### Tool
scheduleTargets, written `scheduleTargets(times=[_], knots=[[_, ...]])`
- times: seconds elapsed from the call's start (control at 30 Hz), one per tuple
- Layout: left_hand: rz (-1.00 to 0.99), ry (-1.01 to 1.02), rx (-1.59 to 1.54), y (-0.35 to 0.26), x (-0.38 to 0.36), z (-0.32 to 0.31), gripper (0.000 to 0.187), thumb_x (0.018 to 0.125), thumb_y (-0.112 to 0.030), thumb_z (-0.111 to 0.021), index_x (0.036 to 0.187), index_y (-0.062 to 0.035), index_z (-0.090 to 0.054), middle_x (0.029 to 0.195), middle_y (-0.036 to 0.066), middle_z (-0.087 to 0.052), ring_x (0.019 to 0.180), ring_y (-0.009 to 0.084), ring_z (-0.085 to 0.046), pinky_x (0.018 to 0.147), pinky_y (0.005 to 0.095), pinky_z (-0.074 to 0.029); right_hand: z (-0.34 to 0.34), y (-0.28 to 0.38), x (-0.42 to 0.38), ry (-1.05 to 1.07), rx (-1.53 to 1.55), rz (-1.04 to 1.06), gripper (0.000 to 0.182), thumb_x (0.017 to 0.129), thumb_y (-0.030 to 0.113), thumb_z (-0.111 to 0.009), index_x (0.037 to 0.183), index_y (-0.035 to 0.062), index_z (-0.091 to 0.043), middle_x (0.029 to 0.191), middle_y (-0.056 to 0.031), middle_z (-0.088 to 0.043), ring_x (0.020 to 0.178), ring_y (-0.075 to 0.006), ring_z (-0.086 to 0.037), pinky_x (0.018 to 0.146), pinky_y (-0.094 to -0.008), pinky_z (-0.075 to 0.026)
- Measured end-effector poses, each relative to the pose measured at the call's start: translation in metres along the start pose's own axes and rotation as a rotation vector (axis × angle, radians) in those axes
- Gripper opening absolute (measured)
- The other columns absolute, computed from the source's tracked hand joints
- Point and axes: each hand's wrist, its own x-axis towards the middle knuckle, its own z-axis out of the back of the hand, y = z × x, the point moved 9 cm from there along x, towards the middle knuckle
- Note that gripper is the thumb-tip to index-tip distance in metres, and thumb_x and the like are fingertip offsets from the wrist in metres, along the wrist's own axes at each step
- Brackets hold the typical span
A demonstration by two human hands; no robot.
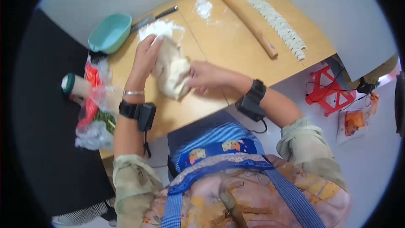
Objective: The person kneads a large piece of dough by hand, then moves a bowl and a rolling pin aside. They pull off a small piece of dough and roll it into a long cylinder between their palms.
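A large, soft lump of pale dough (171, 68) is stretched lengthwise between my two hands over the near left part of the wooden table. My left hand (147, 52) grips its far left end, with the fingers wrapped round the edge. On the other side, my right hand (206, 76) has its fingers curled into the dough's right side. Folds and creases show across the dough's surface. Just beyond my left hand lies a patch of white flour (162, 28).
A teal basin (110, 33) and a knife (166, 12) lie at the back left. Bags with greens (105, 121) crowd the left edge. A rolling pin (251, 27) lies beside a row of overlapping pale dough pieces (276, 23) at right. A red stool (329, 90) stands on the floor.
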Motion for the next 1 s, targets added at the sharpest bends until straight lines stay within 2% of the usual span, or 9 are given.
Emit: scheduleTargets(times=[0.1,0.17,0.27,0.33,0.47,0.57,0.63,0.77,1.0], knots=[[-0.034,0.075,0.075,0.007,-0.038,-0.017,0.035,0.096,-0.018,-0.048,0.122,0.0015,-0.06,0.114,0.015,-0.065,0.105,0.0256,-0.061,0.095,0.0327,-0.045,-0.008,-0.022,-0.006,-0.069,-0.116,-0.034,0.03,0.089,0.028,-0.066,0.091,-0.0004,-0.06,0.072,-0.0066,-0.064,0.063,-0.0144,-0.064,0.057,-0.0276,-0.053],[-0.244,0.09,0.263,-0.011,-0.048,-0.022,0.035,0.097,-0.013,-0.046,0.126,0.0021,-0.058,0.123,0.01,-0.059,0.116,0.0173,-0.052,0.101,0.0292,-0.039,0.003,-0.009,-0.007,-0.12,-0.191,-0.049,0.029,0.088,0.027,-0.067,0.09,-0.0003,-0.06,0.071,-0.0066,-0.064,0.063,-0.0154,-0.064,0.059,-0.0289,-0.053],[-0.231,0.079,0.096,-0.011,-0.063,-0.025,0.042,0.09,-0.002,-0.043,0.131,0.0033,-0.05,0.128,0.014,-0.056,0.122,0.021,-0.05,0.106,0.0316,-0.037,0.032,0.023,-0.005,-0.425,-0.623,0.068,0.034,0.082,0.027,-0.07,0.096,-0.0018,-0.059,0.086,-0.0146,-0.067,0.085,-0.027,-0.069,0.075,-0.0379,-0.055],[-0.241,0.048,-0.001,-0.01,-0.076,-0.027,0.047,0.088,0.002,-0.041,0.134,0.0033,-0.045,0.13,0.016,-0.054,0.124,0.0225,-0.049,0.108,0.0325,-0.036,0.031,0.041,-0.001,-0.573,-0.445,0.346,0.051,0.077,0.031,-0.072,0.113,-0.0011,-0.056,0.111,-0.021,-0.062,0.107,-0.0314,-0.061,0.091,-0.0406,-0.05],[-0.287,-0.059,-0.197,-0.015,-0.103,-0.028,0.058,0.081,0.009,-0.037,0.138,0.0026,-0.036,0.13,0.017,-0.052,0.129,0.0254,-0.047,0.11,0.0352,-0.035,-0.009,0.071,0.004,-0.499,-0.649,0.74,0.05,0.077,0.021,-0.072,0.122,0.0048,-0.056,0.126,-0.0181,-0.051,0.115,-0.0297,-0.054,0.101,-0.0382,-0.043],[-0.26,-0.177,-0.355,-0.01,-0.118,-0.015,0.057,0.08,0.01,-0.036,0.136,0.003,-0.037,0.129,0.016,-0.052,0.128,0.0251,-0.048,0.109,0.0364,-0.036,-0.008,0.061,0.019,-0.455,-0.552,0.527,0.042,0.076,0.016,-0.07,0.115,0.0042,-0.061,0.121,-0.016,-0.054,0.111,-0.0303,-0.056,0.099,-0.0378,-0.044],[-0.344,-0.28,-0.211,-0.014,-0.127,0.005,0.054,0.079,0.008,-0.037,0.133,0.0013,-0.043,0.13,0.016,-0.052,0.127,0.025,-0.049,0.107,0.0376,-0.038,-0.008,0.052,0.02,-0.504,-0.514,0.533,0.038,0.076,0.014,-0.069,0.112,0.0028,-0.062,0.119,-0.0151,-0.056,0.11,-0.0303,-0.057,0.097,-0.0375,-0.045],[-0.216,-0.291,0.256,0.008,-0.119,0.012,0.043,0.086,-0.012,-0.062,0.127,-0.0029,-0.056,0.126,0.018,-0.053,0.116,0.0265,-0.055,0.101,0.0391,-0.043,-0.008,0.044,0.01,-0.661,-0.459,0.62,0.033,0.076,0.01,-0.069,0.108,0.0015,-0.063,0.111,-0.0144,-0.059,0.106,-0.03,-0.058,0.091,-0.0367,-0.047],[-0.151,-0.239,0.295,0.013,-0.112,-0.009,0.049,0.076,-0.016,-0.076,0.121,-0.0025,-0.06,0.114,0.019,-0.059,0.11,0.0323,-0.055,0.093,0.0375,-0.047,-0.013,0.054,-0.003,-0.752,-0.486,0.656,0.029,0.076,0.011,-0.071,0.103,0.0019,-0.066,0.104,-0.0147,-0.059,0.1,-0.0322,-0.057,0.087,-0.0395,-0.048]])
